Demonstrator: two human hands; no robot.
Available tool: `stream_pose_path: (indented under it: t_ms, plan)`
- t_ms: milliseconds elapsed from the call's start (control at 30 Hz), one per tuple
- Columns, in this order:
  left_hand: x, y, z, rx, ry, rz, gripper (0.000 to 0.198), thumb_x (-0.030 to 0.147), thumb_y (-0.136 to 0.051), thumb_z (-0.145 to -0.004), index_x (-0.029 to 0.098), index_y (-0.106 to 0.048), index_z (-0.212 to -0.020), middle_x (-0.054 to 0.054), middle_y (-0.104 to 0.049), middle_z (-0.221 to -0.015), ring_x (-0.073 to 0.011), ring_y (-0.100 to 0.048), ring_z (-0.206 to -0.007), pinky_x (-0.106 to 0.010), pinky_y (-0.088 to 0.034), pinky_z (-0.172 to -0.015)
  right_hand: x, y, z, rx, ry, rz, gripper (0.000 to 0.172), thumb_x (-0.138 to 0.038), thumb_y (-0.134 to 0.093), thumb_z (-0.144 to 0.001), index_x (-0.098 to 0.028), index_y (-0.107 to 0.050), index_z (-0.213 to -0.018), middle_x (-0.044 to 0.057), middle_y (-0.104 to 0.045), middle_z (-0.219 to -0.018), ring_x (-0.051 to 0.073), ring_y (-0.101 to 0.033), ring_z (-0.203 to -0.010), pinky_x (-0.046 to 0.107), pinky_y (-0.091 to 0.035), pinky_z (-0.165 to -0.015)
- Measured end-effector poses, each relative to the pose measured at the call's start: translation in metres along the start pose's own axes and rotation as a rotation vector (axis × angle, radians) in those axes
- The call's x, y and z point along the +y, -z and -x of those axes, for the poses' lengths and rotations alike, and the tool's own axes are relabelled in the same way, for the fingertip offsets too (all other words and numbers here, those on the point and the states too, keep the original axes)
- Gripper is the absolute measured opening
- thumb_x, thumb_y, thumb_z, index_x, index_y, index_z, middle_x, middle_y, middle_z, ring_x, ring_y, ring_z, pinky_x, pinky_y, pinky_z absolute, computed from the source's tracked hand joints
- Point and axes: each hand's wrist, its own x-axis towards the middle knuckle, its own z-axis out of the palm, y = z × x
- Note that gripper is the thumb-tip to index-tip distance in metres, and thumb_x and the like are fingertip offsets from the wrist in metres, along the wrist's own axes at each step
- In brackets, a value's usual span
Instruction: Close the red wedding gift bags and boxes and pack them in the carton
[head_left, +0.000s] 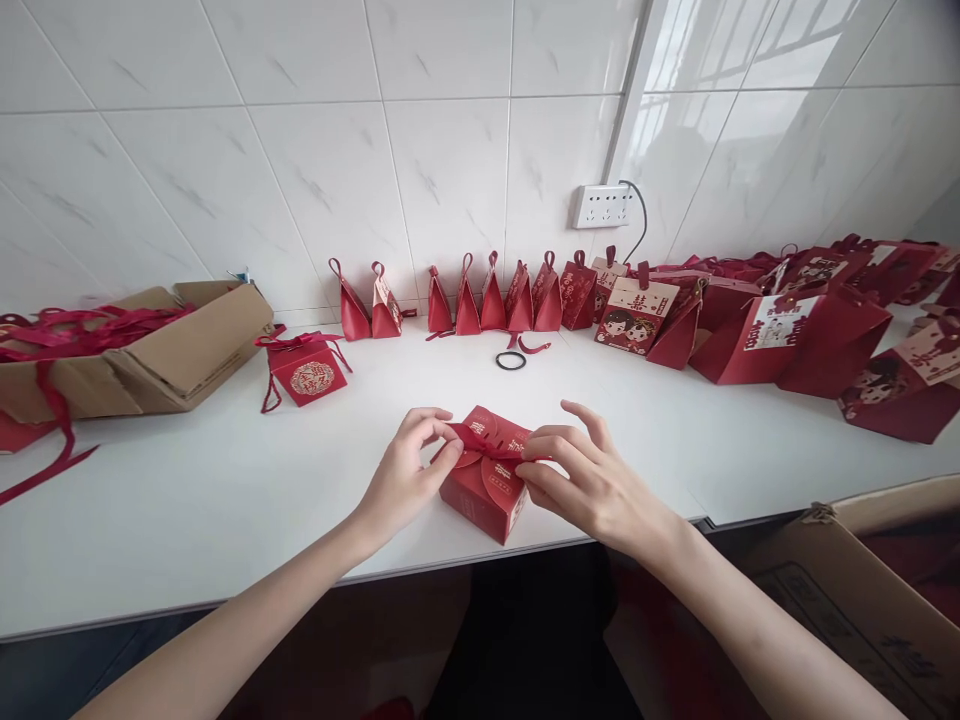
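A red gift box [484, 500] with overlapping rounded flaps and pale lettering sits near the front edge of the white table. Across its top runs a red ribbon [489, 449], gathered into a knot or bow at the middle. At the box's left side, my left hand [412, 460] pinches one part of the ribbon between thumb and forefinger. My right hand [581, 475] is at the right side, its fingers closed on the ribbon's other part, with one finger raised. The right fingertips partly cover the box's right corner.
Small red gift bags [491, 297] line the tiled wall, with larger ones [757, 330] crowded at right. A cardboard box [187, 345] of ribbons and a red box [307, 372] stand left. A black ring [511, 360] lies behind. An open carton [832, 570] is at lower right.
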Motion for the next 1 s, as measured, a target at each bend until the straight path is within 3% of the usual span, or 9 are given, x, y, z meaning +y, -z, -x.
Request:
stream_pose_path:
  t_ms: [167, 233, 400, 667, 800, 900, 1000]
  plan:
    - [0.001, -0.011, 0.009, 0.140, 0.034, -0.067, 0.013, 0.031, -0.050, -0.082, 0.022, -0.058, -0.077, -0.006, -0.049, -0.117, -0.0216, -0.045, -0.118, -0.022, -0.048, -0.059, -0.005, -0.003, 0.009, 0.014, -0.061, 0.005, 0.011, -0.007, -0.049, -0.087, -0.016, -0.055, -0.089, 0.004, -0.063, -0.082, 0.016, -0.059, -0.085, 0.051, -0.037, -0.097]
    - [0.001, -0.014, 0.010, 0.163, 0.047, -0.050, 0.014, 0.031, -0.050, -0.082, 0.021, -0.058, -0.078, -0.006, -0.048, -0.117, -0.0215, -0.045, -0.117, -0.023, -0.048, -0.061, -0.006, -0.005, 0.012, 0.031, -0.069, 0.008, 0.011, -0.008, -0.048, -0.087, -0.017, -0.054, -0.088, 0.003, -0.062, -0.080, 0.015, -0.059, -0.083, 0.051, -0.036, -0.098]
    - [-0.001, -0.016, 0.009, 0.167, 0.084, 0.003, 0.015, 0.033, -0.050, -0.082, 0.021, -0.058, -0.076, -0.007, -0.047, -0.116, -0.0213, -0.048, -0.114, -0.032, -0.048, -0.084, -0.005, -0.005, 0.014, 0.041, -0.050, 0.015, 0.013, -0.007, -0.048, -0.087, -0.017, -0.054, -0.089, 0.003, -0.064, -0.081, 0.015, -0.060, -0.083, 0.050, -0.034, -0.100]
    - [-0.002, -0.020, 0.010, 0.157, 0.099, 0.007, 0.015, 0.032, -0.048, -0.083, 0.021, -0.056, -0.077, -0.008, -0.042, -0.122, -0.0214, -0.040, -0.124, -0.029, -0.048, -0.081, -0.002, -0.003, 0.017, 0.067, -0.056, 0.006, 0.012, -0.009, -0.048, -0.088, -0.019, -0.054, -0.088, 0.001, -0.064, -0.080, 0.014, -0.061, -0.082, 0.049, -0.033, -0.100]
    - [-0.001, -0.015, -0.001, 0.025, 0.150, 0.058, 0.016, 0.035, -0.048, -0.084, 0.022, -0.057, -0.084, -0.007, -0.050, -0.118, -0.0223, -0.046, -0.117, -0.031, -0.047, -0.085, -0.009, -0.001, 0.018, 0.058, -0.118, -0.025, 0.009, -0.010, -0.051, -0.086, -0.018, -0.055, -0.085, 0.002, -0.063, -0.079, 0.015, -0.061, -0.083, 0.050, -0.034, -0.100]
    - [0.002, -0.013, -0.023, -0.193, 0.119, 0.132, 0.022, 0.041, -0.049, -0.084, 0.021, -0.058, -0.086, -0.005, -0.059, -0.106, -0.0210, -0.054, -0.103, -0.036, -0.045, -0.089, -0.027, -0.001, 0.010, 0.053, -0.175, -0.059, 0.007, -0.011, -0.053, -0.086, -0.017, -0.056, -0.083, 0.003, -0.062, -0.079, 0.016, -0.060, -0.084, 0.050, -0.035, -0.100]
    - [0.009, -0.019, -0.054, -0.433, 0.004, 0.129, 0.021, 0.039, -0.054, -0.081, 0.020, -0.062, -0.080, -0.004, -0.063, -0.104, -0.0216, -0.056, -0.105, -0.039, -0.039, -0.097, -0.052, 0.000, -0.004, 0.029, -0.260, -0.079, 0.011, -0.009, -0.051, -0.086, -0.016, -0.058, -0.082, 0.003, -0.061, -0.076, 0.016, -0.060, -0.075, 0.049, -0.040, -0.096]
